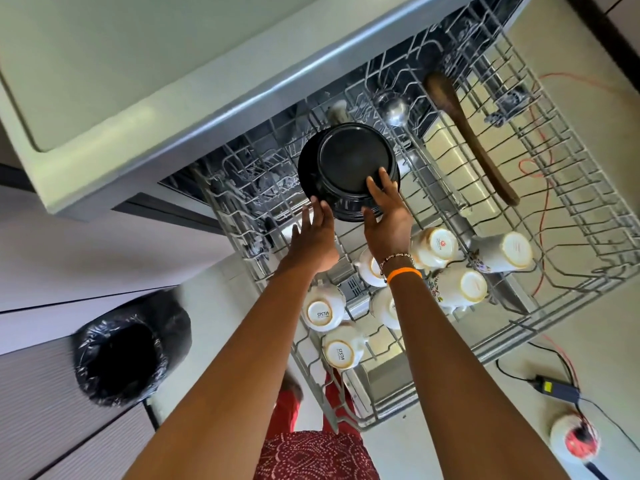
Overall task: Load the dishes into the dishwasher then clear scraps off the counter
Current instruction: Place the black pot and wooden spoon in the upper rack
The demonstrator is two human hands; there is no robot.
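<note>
both hands [349, 223] spread, on black bowl [346, 168] | 6 mugs [433, 249] nr wrists | wood spoon [464, 129] R | bin [121, 355] L

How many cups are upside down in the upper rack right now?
7: two marked SISTA at the near left, two partly behind the right forearm, and three to its right. The arm may hide more.

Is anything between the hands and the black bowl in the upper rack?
Nothing visible. The right hand already touches the upside-down black bowl with straight fingers; the left hand is open at its near left edge. The mugs sit nearer, beside the wrists.
</note>
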